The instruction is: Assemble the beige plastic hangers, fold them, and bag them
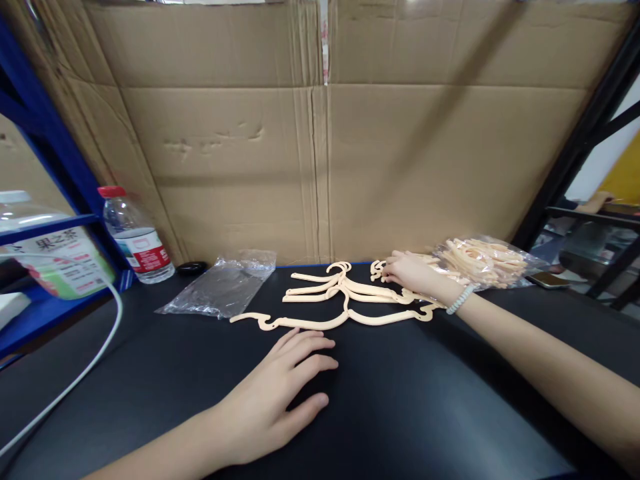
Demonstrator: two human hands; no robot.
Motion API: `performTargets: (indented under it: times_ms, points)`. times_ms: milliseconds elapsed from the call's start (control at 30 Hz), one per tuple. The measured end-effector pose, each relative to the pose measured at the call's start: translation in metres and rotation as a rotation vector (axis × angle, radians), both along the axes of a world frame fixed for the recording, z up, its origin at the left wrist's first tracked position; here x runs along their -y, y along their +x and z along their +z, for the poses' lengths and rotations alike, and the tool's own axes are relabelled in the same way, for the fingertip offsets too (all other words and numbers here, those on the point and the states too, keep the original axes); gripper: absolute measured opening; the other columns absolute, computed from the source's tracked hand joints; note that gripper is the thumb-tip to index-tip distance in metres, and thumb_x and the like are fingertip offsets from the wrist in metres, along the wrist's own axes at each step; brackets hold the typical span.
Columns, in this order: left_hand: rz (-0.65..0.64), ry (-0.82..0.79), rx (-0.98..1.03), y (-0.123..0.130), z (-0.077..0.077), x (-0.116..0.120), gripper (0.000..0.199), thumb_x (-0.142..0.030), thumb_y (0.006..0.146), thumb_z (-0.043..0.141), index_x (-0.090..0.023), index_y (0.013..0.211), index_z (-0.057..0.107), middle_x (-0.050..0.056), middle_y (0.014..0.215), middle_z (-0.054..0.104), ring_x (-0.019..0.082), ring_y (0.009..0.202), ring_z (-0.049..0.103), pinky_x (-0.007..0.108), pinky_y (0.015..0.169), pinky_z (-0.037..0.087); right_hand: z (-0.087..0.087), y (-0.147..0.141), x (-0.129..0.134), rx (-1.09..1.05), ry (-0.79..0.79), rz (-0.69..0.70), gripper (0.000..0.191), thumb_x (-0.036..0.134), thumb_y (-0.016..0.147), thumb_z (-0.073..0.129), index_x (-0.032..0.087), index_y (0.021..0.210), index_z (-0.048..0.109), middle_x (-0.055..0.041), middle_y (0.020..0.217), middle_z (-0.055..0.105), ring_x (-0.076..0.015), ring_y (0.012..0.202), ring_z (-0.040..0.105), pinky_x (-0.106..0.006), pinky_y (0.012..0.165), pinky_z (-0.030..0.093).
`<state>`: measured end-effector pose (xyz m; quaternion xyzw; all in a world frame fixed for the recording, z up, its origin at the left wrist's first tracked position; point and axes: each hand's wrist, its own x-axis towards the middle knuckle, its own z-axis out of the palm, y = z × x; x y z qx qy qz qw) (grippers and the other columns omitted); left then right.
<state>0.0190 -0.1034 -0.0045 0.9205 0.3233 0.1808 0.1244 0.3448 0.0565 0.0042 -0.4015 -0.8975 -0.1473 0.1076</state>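
Several cream plastic hanger parts [383,321] lie on the black table [400,413], with hooks and curved arms overlapping near the middle. My left hand [287,383] rests low at the left of centre, fingers spread and holding nothing, its fingertips just in front of the nearest hanger arm. My right hand [413,273] reaches to the back right, among loose cream pieces beside a clear bag of similar parts [485,260]. Its fingers bend down over small hooked pieces [377,269]; whether they grip one is hidden.
A flat clear plastic bag [220,287] lies at the back left, near a red-capped bottle [145,250] and a black round object [192,268]. A white cable [107,333] curves at left. Cardboard [225,167] stands behind. A phone [549,280] lies far right.
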Motion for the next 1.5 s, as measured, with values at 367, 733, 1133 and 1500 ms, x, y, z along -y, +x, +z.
performTargets:
  times_ms: [367, 733, 1133, 1500]
  points:
    - [0.033, -0.012, 0.118, 0.001, -0.002, 0.001, 0.028, -0.023, 0.090, 0.052, -0.027, 0.116, 0.061, 0.007, 0.132, 0.056, 0.027, 0.127, 0.046, 0.044, 0.108, 0.038, 0.026, 0.010, 0.019, -0.136, 0.178, -0.119, 0.018, 0.019, 0.088, 0.049, 0.016, 0.079, 0.064, -0.0084, 0.077, 0.065, -0.0221, 0.077, 0.056, -0.033, 0.070, 0.040]
    - [0.142, -0.615, 0.620, 0.015, 0.000, -0.004, 0.036, -0.040, 0.090, 0.057, -0.021, 0.120, 0.056, 0.010, 0.113, 0.064, 0.020, 0.089, 0.065, 0.033, 0.077, 0.054, 0.032, -0.073, 0.103, -1.035, -0.730, 0.118, 0.012, 0.029, 0.077, 0.065, 0.018, 0.082, 0.061, -0.0035, 0.073, 0.073, -0.0185, 0.073, 0.069, -0.030, 0.067, 0.053]
    - [0.317, -0.883, 1.012, 0.023, 0.002, -0.003, 0.030, -0.043, 0.084, 0.066, -0.014, 0.084, 0.059, 0.002, 0.074, 0.063, 0.012, 0.065, 0.057, 0.025, 0.064, 0.045, 0.017, -0.091, 0.117, -0.702, -0.466, 0.257, 0.014, 0.029, 0.093, 0.054, 0.020, 0.091, 0.064, -0.0035, 0.084, 0.068, -0.0164, 0.076, 0.063, -0.027, 0.066, 0.047]
    - [0.311, -0.951, 1.028, 0.020, 0.001, -0.005, 0.033, -0.046, 0.086, 0.064, -0.015, 0.085, 0.053, 0.004, 0.077, 0.067, 0.011, 0.061, 0.058, 0.024, 0.059, 0.045, 0.000, -0.029, 0.052, -0.057, -0.022, -0.093, 0.022, 0.006, 0.081, 0.054, 0.017, 0.071, 0.070, -0.0073, 0.074, 0.066, -0.0215, 0.075, 0.059, -0.029, 0.063, 0.039]
